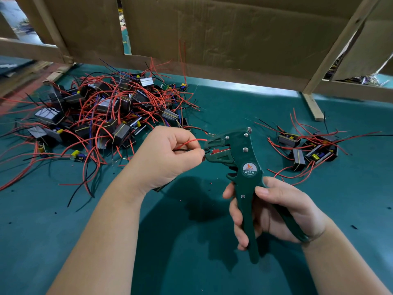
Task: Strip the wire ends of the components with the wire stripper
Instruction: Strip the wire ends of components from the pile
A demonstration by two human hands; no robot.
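My right hand [276, 211] grips the handles of a dark green wire stripper [240, 165], its jaws pointing left. My left hand [168, 154] pinches a red wire [196, 141] and a black wire [180, 149] right at the jaws; the wire ends meet the jaw mouth. A dark component is partly hidden under my left hand. A big heap of components with red and black wires [102, 111] lies at the left. A smaller group of components [310, 150] lies at the right.
Everything sits on a green mat [170, 241]. A cardboard wall on a wooden frame [212, 39] stands behind, with a wooden leg [312, 107] on the mat at the back right. Small bits of stripped insulation dot the mat.
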